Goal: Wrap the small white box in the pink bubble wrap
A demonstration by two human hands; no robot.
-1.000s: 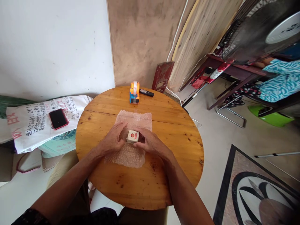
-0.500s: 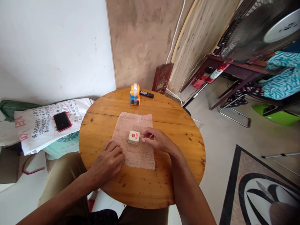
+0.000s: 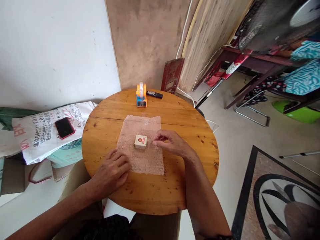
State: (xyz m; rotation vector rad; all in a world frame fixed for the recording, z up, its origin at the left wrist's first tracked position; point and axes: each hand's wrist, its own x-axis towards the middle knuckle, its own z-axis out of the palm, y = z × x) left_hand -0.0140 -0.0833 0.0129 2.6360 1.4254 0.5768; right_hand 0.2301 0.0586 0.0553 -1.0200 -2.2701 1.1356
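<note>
A small cream box with red printing (image 3: 140,141) sits near the middle of a sheet of bubble wrap (image 3: 147,163). To the right of the box my right hand (image 3: 172,144) hovers over the sheet, thumb and forefinger apart with nothing seen between them; it does not touch the box. My left hand (image 3: 113,173) rests at the lower left edge of the wrap, fingers loosely bent and lying on the table, holding nothing visible. A short strip of clear tape (image 3: 143,115) shows at the sheet's far edge.
The wrap lies on a round wooden table (image 3: 197,136). At its far side stand an orange and blue tape dispenser (image 3: 141,96) and a black box cutter (image 3: 155,94). A phone (image 3: 64,128) lies on a white sack to the left. A fan (image 3: 265,30) and a person's patterned clothing (image 3: 303,76) are at right.
My right hand has drawn slightly away from the box to the right. The left hand stays at the wrap's edge. The camera view has shifted a little.
</note>
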